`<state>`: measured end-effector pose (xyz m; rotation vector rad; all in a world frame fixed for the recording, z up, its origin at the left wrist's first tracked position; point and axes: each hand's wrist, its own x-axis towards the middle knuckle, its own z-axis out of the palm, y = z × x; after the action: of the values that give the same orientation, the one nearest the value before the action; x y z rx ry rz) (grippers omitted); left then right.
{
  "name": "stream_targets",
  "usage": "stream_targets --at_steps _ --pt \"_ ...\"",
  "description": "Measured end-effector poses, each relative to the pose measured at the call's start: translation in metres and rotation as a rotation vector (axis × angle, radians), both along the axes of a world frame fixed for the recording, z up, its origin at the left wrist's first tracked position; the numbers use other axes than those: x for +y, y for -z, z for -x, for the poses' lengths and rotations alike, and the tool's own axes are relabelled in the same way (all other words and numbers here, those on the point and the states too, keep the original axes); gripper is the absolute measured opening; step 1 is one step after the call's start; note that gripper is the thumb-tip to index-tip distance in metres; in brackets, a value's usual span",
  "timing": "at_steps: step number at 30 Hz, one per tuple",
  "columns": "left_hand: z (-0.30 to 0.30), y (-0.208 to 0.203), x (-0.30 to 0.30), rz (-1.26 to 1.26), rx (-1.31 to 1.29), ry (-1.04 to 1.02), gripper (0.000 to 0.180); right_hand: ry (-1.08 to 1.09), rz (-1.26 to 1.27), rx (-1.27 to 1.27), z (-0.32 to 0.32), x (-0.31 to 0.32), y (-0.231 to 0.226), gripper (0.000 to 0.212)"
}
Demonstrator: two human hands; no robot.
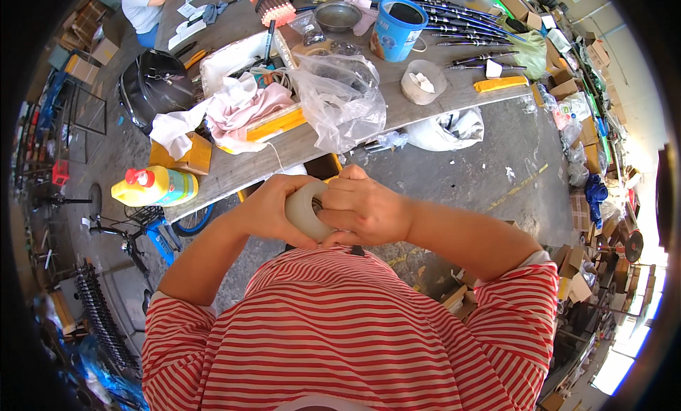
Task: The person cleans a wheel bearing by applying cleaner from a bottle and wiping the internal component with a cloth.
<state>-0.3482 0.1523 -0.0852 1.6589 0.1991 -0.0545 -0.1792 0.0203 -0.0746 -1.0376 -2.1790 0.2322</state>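
Observation:
Close in front of my striped shirt I hold a thick roll of whitish, see-through tape. My left hand is wrapped round its outer left side. My right hand is closed at its right side, with the curled fingers against the roll's open core. Whether those fingers pinch the tape's end is hidden. Both hands are just off the near edge of the worktable. On the table beyond them lies a crumpled clear plastic bag.
A yellow bottle with a red cap stands at the table's left corner, beside a cardboard box and a black helmet. Farther back are a blue bucket, a tub and several fishing rods. A blue bicycle is at left.

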Motion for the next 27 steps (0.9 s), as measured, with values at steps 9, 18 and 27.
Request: stream_targets --at_steps 9,18,27 --pt "-0.004 0.014 0.020 0.328 -0.074 -0.027 0.065 0.644 0.329 1.056 -0.013 -0.003 0.023 0.013" --pt "0.001 0.045 0.014 0.164 -0.194 -0.318 0.068 0.415 0.426 2.069 -0.003 -0.009 0.050 0.019" --pt "-0.012 0.096 0.030 -0.706 -0.390 -0.565 0.073 0.259 0.462 2.413 -0.006 -0.032 0.060 0.013"
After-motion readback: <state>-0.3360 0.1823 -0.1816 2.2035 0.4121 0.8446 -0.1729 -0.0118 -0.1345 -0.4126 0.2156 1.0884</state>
